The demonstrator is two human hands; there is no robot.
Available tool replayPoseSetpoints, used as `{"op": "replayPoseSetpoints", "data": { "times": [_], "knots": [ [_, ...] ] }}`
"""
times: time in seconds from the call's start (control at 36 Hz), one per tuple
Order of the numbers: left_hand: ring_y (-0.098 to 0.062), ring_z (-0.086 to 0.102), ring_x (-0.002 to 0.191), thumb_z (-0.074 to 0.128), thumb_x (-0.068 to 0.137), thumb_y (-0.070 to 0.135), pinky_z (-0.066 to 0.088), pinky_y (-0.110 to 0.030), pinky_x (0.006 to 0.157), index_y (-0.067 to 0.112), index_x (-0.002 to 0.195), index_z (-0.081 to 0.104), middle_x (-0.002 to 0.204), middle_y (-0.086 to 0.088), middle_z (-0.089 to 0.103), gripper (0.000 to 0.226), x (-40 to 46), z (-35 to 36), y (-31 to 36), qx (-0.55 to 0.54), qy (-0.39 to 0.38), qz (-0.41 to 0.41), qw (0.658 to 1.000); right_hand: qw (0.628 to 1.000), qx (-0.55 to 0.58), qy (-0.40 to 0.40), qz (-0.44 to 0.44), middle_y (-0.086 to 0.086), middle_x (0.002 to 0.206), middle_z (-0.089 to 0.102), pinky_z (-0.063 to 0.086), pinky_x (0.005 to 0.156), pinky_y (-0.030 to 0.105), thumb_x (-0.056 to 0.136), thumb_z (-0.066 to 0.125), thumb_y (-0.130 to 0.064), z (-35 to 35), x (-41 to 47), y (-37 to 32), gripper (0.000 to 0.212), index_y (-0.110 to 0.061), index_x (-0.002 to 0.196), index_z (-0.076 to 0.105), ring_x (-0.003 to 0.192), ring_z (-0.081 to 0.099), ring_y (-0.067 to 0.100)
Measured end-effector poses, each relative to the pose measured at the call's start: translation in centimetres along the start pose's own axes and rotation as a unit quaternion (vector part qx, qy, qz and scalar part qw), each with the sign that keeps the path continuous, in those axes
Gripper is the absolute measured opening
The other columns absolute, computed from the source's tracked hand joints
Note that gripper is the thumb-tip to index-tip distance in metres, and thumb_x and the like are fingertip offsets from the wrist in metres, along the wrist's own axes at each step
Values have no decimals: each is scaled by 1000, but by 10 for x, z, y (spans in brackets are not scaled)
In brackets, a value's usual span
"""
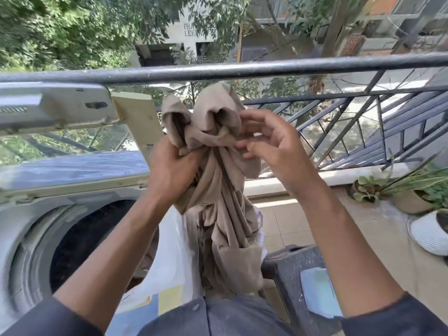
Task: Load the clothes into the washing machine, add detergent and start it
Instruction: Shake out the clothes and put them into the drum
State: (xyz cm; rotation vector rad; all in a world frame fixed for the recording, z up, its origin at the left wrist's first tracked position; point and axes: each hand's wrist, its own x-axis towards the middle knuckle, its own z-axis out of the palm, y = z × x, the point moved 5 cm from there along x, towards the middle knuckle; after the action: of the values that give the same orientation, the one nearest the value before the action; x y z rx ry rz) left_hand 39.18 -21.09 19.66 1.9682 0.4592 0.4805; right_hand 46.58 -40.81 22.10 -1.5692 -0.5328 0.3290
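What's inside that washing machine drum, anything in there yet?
The washing machine lid is up, and the drum looks dark and blurred; no clothes are discernible inside. The left hand grips the beige garment outside it.

Dark sleeves (pixel 397 318) sit pushed up past both elbows. Forearms bare. The grey-blue shirt front (pixel 218 316) shows one small button.

Residential balcony, open to the air. A dark metal railing (pixel 266 66) runs just beyond the hands; a top-loading white washing machine (pixel 36 238) stands left of them, lid raised. Right of the hands — potted green plants (pixel 412 187) on a beige tiled floor (pixel 278 226). Trees and apartment buildings lie past the railing.
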Motion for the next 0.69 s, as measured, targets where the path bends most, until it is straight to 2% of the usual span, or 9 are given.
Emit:
{"op": "replayPoseSetpoints", "data": {
  "times": [0.06, 0.11, 0.22, 0.28, 0.33, 0.39, 0.5, 0.56, 0.69],
  "knots": [
    [1, 65, 73, 77, 92, 27, 57, -41, 72, 19, 82, 69, 78, 2, 75, 15, 2, -7, 8, -35, 28, 7, 999, 991, -96, 79, 46, -2, 108, 72, 58, 77, 34, 86, 57, 5, -10, -7, 33, 52, -33, 120, 64, 96, 71, 19],
    [0, 68, 76, 79, 91, 30, 58, -37, 72, 22, 80, 70, 77, 8, 76, 16, 5, -14, 17, -76, 55, 3, 996, 964, -228, 86, 110, -8, 106, 69, 56, 74, 34, 87, 58, 0, -14, -16, 71, 50, -38, 120, 54, 89, 70, 16],
    [-5, 72, 89, 80, 90, 26, 60, -39, 84, 31, 85, 72, 82, 14, 76, 10, 11, -24, 43, -156, 82, 50, 983, 889, -357, -100, 270, 0, 124, 63, 52, 85, 36, 78, 72, -18, 4, -41, 134, 78, -34, 146, 36, 106, 65, 26],
    [-9, 74, 95, 79, 91, 25, 61, -41, 90, 35, 86, 74, 86, 16, 77, 12, 11, -27, 54, -183, 77, 69, 978, 867, -355, -165, 309, -6, 116, 62, 52, 86, 36, 67, 76, -33, 19, -53, 153, 85, -33, 145, 42, 110, 64, 25],
    [-9, 74, 97, 80, 90, 27, 62, -42, 91, 42, 83, 76, 86, 16, 77, 17, 12, -28, 60, -192, 72, 79, 976, 848, -377, -174, 330, -9, 106, 64, 51, 85, 36, 65, 67, -50, 28, -58, 169, 62, -35, 124, 58, 106, 64, 24],
    [-9, 73, 95, 81, 90, 28, 61, -46, 91, 41, 83, 76, 87, 14, 76, 16, 13, -29, 61, -187, 75, 86, 976, 833, -411, -158, 334, -3, 97, 66, 51, 86, 38, 79, 57, -49, 32, -57, 183, 34, -32, 107, 65, 100, 65, 28],
    [-1, 73, 92, 80, 92, 27, 61, -41, 88, 40, 83, 72, 84, 19, 77, 17, 13, -31, 47, -136, 71, 62, 986, 826, -448, -128, 317, 11, 114, 70, 47, 79, 36, 92, 48, -25, 21, -44, 185, 27, -18, 110, 66, 109, 65, 36],
    [-1, 74, 92, 80, 90, 35, 61, -40, 85, 39, 81, 73, 85, 19, 78, 12, 12, -33, 35, -94, 61, 36, 993, 837, -438, -102, 312, 14, 114, 70, 50, 80, 39, 88, 43, -24, 5, -37, 175, 27, -18, 100, 65, 110, 65, 36],
    [-5, 71, 81, 80, 87, 47, 60, -44, 76, 22, 87, 74, 80, 9, 77, 26, 8, -29, -4, 45, 26, -25, 998, 907, -338, 39, 248, 11, 81, 69, 54, 79, 47, 72, 37, -37, -38, -18, 127, 33, -15, 68, 61, 86, 67, 36]
  ]
}}
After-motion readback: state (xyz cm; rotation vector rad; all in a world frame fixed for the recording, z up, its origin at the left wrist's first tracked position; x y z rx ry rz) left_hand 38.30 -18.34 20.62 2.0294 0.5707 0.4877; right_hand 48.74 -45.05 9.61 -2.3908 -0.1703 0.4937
